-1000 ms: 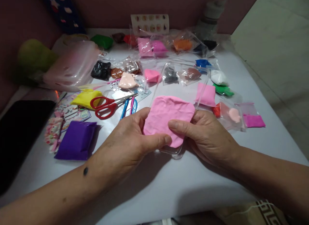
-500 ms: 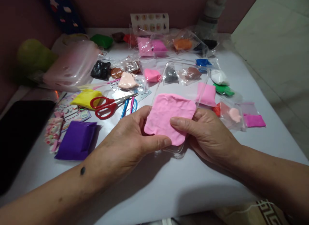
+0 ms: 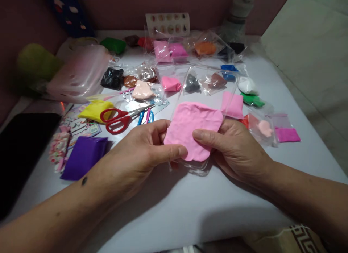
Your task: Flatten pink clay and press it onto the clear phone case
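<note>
A clear phone case point(image 3: 182, 87) is held tilted above the table, its far end upward. Over its lower half lies a flattened sheet of pink clay point(image 3: 187, 124) with rounded corners and a dented surface. My left hand point(image 3: 148, 146) grips the case's left side, thumb pressing the clay's lower left edge. On the other side, my right hand point(image 3: 233, 146) clasps the case, with its thumb flat on the clay's right part. The other fingers of both hands are mostly hidden behind the case. Red-handled scissors point(image 3: 118, 123) lie left of my left hand.
Bagged clay in several colours spreads over the white table point(image 3: 168, 213), including a purple pack point(image 3: 84, 157), a yellow pack point(image 3: 96, 111) and a pink pack point(image 3: 232, 104). A black flat object point(image 3: 24, 148) lies at left. A clear bottle point(image 3: 237, 21) stands behind.
My left thumb has slid slightly left and up along the clay's lower edge. The clay's lower edge sits a little higher and flatter. My right thumb has barely moved.
</note>
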Demonstrator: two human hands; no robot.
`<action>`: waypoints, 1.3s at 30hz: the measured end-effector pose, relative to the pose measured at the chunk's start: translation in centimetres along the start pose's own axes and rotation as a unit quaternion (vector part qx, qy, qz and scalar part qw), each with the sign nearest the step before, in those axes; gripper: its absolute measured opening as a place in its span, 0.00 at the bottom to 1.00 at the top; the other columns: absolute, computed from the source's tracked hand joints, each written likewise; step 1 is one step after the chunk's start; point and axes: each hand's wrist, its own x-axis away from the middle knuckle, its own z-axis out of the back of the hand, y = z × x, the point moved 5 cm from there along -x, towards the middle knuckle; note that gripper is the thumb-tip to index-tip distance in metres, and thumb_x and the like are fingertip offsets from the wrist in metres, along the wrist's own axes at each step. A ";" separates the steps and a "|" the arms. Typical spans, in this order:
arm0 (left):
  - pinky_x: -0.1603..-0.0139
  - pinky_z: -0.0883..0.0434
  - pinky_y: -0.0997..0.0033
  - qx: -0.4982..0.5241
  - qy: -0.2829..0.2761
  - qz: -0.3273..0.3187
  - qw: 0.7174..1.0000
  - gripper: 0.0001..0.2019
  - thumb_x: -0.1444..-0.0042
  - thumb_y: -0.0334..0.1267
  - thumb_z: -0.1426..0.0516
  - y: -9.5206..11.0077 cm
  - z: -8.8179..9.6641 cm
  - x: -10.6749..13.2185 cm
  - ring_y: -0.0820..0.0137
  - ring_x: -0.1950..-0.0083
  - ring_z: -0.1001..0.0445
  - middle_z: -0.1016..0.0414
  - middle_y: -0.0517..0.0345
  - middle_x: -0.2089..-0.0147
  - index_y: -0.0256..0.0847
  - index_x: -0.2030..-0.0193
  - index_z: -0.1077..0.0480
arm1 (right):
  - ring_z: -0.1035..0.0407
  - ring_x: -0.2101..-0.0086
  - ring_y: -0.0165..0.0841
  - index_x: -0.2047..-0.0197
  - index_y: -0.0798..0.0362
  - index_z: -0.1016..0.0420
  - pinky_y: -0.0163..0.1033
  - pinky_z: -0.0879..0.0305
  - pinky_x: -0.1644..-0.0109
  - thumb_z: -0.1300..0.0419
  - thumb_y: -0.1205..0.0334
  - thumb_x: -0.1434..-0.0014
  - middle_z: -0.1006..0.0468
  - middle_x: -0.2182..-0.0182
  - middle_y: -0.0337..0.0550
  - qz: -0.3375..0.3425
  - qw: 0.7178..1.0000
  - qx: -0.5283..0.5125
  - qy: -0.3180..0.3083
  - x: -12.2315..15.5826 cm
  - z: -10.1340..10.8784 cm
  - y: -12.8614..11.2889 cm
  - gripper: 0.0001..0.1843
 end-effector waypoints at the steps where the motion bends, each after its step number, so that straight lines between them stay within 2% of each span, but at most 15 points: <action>1: 0.68 0.34 0.72 -0.012 0.005 -0.002 1.000 0.09 0.54 0.28 0.35 0.0 0.1 0.0 0.71 0.70 0.29 0.26 0.60 0.69 0.39 0.66 0.28 | 0.30 0.69 0.32 0.60 0.53 0.21 0.36 0.34 0.66 0.33 0.57 0.41 0.21 0.65 0.44 0.000 1.000 -0.001 0.000 0.0 0.0 0.0 0.09; 7: 0.71 0.32 0.72 -0.055 0.017 -0.021 0.998 0.10 0.56 0.31 0.34 0.1 0.5 0.1 0.70 0.73 0.28 0.28 0.62 0.73 0.41 0.65 0.27 | 0.29 0.65 0.32 0.57 0.53 0.20 0.37 0.33 0.63 0.33 0.59 0.40 0.21 0.60 0.44 0.015 1.000 -0.008 -0.002 0.0 -0.1 0.0 0.09; 12: 0.70 0.32 0.73 -0.010 -0.002 -0.016 1.000 0.15 0.57 0.28 0.33 -0.1 0.3 -0.1 0.72 0.74 0.30 0.27 0.63 0.73 0.42 0.61 0.26 | 0.28 0.64 0.32 0.58 0.53 0.20 0.38 0.32 0.60 0.32 0.58 0.41 0.21 0.61 0.44 0.016 1.000 -0.020 0.003 0.0 0.1 0.0 0.10; 16: 0.65 0.29 0.72 0.042 -0.020 0.004 0.999 0.13 0.56 0.29 0.32 0.0 0.2 -0.1 0.71 0.70 0.28 0.26 0.60 0.69 0.39 0.63 0.26 | 0.28 0.66 0.33 0.59 0.53 0.20 0.39 0.32 0.62 0.32 0.58 0.41 0.20 0.62 0.44 0.007 1.000 -0.015 0.006 0.0 0.2 0.0 0.09; 19: 0.64 0.28 0.74 0.097 -0.010 0.004 0.995 0.10 0.53 0.30 0.33 0.3 0.5 -0.1 0.72 0.69 0.27 0.26 0.59 0.68 0.38 0.63 0.26 | 0.26 0.64 0.34 0.58 0.52 0.19 0.40 0.30 0.60 0.33 0.61 0.40 0.19 0.61 0.44 0.012 0.999 -0.034 0.000 0.0 0.0 -0.2 0.06; 23: 0.69 0.30 0.78 0.090 0.008 -0.007 0.996 0.04 0.50 0.32 0.35 0.5 0.8 -0.2 0.74 0.72 0.29 0.27 0.59 0.73 0.38 0.69 0.26 | 0.26 0.64 0.34 0.59 0.52 0.19 0.41 0.29 0.58 0.34 0.63 0.39 0.19 0.62 0.44 0.010 0.998 -0.055 -0.006 0.0 -0.2 -0.3 0.05; 27: 0.69 0.31 0.78 0.044 0.011 -0.025 0.999 0.08 0.49 0.35 0.35 0.4 0.8 -0.2 0.73 0.71 0.30 0.27 0.58 0.73 0.38 0.75 0.28 | 0.26 0.64 0.35 0.59 0.53 0.19 0.41 0.29 0.59 0.33 0.62 0.40 0.19 0.62 0.44 0.010 0.999 -0.044 0.001 0.0 -0.1 -0.3 0.06; 31: 0.67 0.30 0.76 0.041 0.008 -0.020 0.999 0.06 0.49 0.35 0.34 -0.3 0.7 -0.3 0.72 0.69 0.28 0.26 0.58 0.70 0.39 0.69 0.26 | 0.27 0.65 0.34 0.58 0.53 0.19 0.40 0.31 0.60 0.32 0.60 0.41 0.20 0.62 0.44 0.011 1.000 -0.028 0.003 0.0 0.1 -0.2 0.08; 34: 0.66 0.30 0.74 0.059 0.007 -0.011 0.998 0.09 0.52 0.32 0.33 -0.7 0.5 -0.4 0.72 0.70 0.28 0.26 0.61 0.71 0.39 0.65 0.27 | 0.28 0.67 0.33 0.60 0.53 0.19 0.39 0.33 0.63 0.32 0.58 0.41 0.20 0.63 0.44 0.008 1.000 -0.007 0.007 0.1 0.3 -0.2 0.09; 39: 0.68 0.33 0.74 0.053 0.014 -0.014 0.998 0.12 0.55 0.27 0.33 -0.1 0.4 -0.2 0.73 0.71 0.29 0.26 0.62 0.71 0.40 0.64 0.27 | 0.28 0.66 0.36 0.60 0.53 0.19 0.41 0.32 0.62 0.31 0.58 0.43 0.20 0.61 0.46 0.016 1.000 -0.016 0.014 0.1 0.2 -0.3 0.10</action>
